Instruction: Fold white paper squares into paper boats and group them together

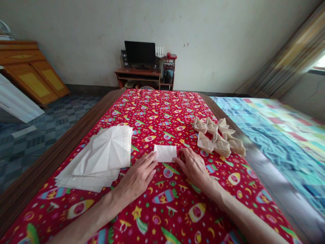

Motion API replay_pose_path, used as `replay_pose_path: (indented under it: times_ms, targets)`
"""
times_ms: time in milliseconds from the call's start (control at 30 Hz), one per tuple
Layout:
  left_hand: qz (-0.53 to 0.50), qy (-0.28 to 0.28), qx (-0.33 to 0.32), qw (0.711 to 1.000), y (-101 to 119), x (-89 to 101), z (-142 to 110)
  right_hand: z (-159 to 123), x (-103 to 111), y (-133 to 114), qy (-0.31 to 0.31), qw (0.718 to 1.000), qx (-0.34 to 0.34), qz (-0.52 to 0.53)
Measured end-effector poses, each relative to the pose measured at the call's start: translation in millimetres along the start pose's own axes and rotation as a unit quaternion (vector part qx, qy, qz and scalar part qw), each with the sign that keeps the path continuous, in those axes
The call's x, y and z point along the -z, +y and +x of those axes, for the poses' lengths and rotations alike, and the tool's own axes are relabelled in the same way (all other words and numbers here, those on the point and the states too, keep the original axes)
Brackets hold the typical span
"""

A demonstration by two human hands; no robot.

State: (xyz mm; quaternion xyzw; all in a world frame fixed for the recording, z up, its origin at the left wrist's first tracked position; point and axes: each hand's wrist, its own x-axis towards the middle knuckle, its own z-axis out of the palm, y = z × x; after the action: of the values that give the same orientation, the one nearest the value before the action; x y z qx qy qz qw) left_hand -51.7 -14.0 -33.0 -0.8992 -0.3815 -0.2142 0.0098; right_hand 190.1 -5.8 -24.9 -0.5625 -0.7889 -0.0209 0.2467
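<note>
A small sheet of white paper, folded into a rectangle (165,154), lies on the red cloth between my hands. The fingertips of my left hand (139,173) rest on its left end, stretched out and fairly flat, with the thumb apart below them. At the lower right corner, my right hand (191,166) pinches the paper between thumb and curled fingers. Left of my left hand sits a stack of creased white paper sheets (108,149), the top one marked by folds that fan out from a point. Several folded paper boat-like shapes (221,144) stand in two rows beyond my right hand.
The red patterned cloth (162,210) covers a table with a dark wooden edge (93,115). A low desk (138,72) with a monitor (140,53) stands against the far wall. On the right is a bed with a patchwork cover (269,125); a wooden cabinet (33,74) is at left.
</note>
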Motion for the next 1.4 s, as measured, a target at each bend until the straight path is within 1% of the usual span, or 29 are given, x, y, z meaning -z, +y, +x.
replay_pose_path:
  times_ms: [67, 167, 233, 300, 500, 600, 667, 700, 767, 800, 867, 900, 933, 1000, 1033, 1100, 1167, 1233, 1300, 1400]
  targets:
    - [-0.010, 0.016, -0.002, 1.000, -0.2, 0.1, 0.1, 1.1, -5.5, 0.3, -0.010, 0.999, -0.009, 0.034]
    - [-0.014, 0.031, -0.005, 0.999, -0.6, -0.2, 1.2, 2.5, -9.7, -3.1, -0.036, 0.992, -0.053, 0.105]
    - [-0.015, 0.033, -0.007, 0.999, -1.0, -1.1, 2.2, 3.6, -9.4, -7.2, -0.055, 0.986, -0.080, 0.135]
    - [-0.016, 0.030, -0.009, 0.999, -1.1, -2.0, 2.9, 4.5, -8.2, -11.2, -0.061, 0.983, -0.094, 0.146]
    - [-0.042, 0.018, -0.013, 0.999, 3.8, 0.6, 4.8, 5.3, -10.9, -21.5, -0.052, 0.983, -0.110, 0.135]
    - [-0.051, 0.022, -0.015, 0.998, 6.3, 4.2, 6.4, 5.5, -11.8, -25.2, -0.047, 0.979, -0.113, 0.162]
    - [-0.052, 0.034, -0.021, 0.998, 6.6, 7.8, 7.9, 6.5, -7.7, -25.0, -0.016, 0.974, -0.111, 0.194]
    - [-0.054, 0.044, -0.025, 0.997, 6.2, 10.2, 8.7, 7.3, -3.6, -23.9, 0.012, 0.973, -0.107, 0.206]
    - [-0.063, 0.067, -0.031, 0.995, 5.2, 16.1, 10.0, 8.7, 7.9, -20.3, 0.079, 0.971, -0.087, 0.208]
    - [-0.069, 0.078, -0.034, 0.994, 4.7, 19.5, 10.4, 9.1, 14.2, -18.4, 0.110, 0.973, -0.065, 0.194]
    - [-0.078, 0.097, -0.031, 0.992, 4.6, 26.2, 10.7, 8.2, 24.5, -15.4, 0.144, 0.977, -0.001, 0.155]
    - [-0.078, 0.110, -0.027, 0.991, 5.2, 29.2, 10.7, 6.6, 27.2, -14.8, 0.147, 0.980, 0.034, 0.130]
    - [-0.072, 0.126, -0.022, 0.989, 6.3, 31.6, 10.6, 4.4, 27.8, -14.8, 0.139, 0.983, 0.067, 0.102]
    - [-0.047, 0.148, -0.012, 0.988, 9.5, 34.2, 10.9, -1.5, 23.3, -16.6, 0.097, 0.987, 0.123, 0.049]
    - [-0.033, 0.147, -0.011, 0.989, 11.3, 34.1, 11.3, -4.8, 19.1, -17.9, 0.068, 0.987, 0.144, 0.027]
    - [-0.016, 0.119, -0.026, 0.992, 14.3, 30.9, 12.3, -10.6, 10.4, -20.7, 0.019, 0.985, 0.173, 0.002]
    - [-0.020, 0.079, -0.044, 0.996, 15.5, 24.2, 13.1, -14.2, 4.4, -22.6, -0.006, 0.982, 0.189, -0.003]
    - [-0.043, 0.055, -0.047, 0.996, 14.8, 15.5, 13.2, -15.2, 2.3, -23.0, -0.017, 0.980, 0.196, 0.001]
    - [-0.077, 0.042, -0.037, 0.995, 13.0, 6.8, 12.4, -14.9, 2.4, -22.0, -0.025, 0.980, 0.196, 0.007]
    - [-0.126, 0.035, -0.018, 0.991, 10.0, -2.9, 11.3, -16.2, 2.8, -19.2, -0.030, 0.982, 0.187, 0.022]
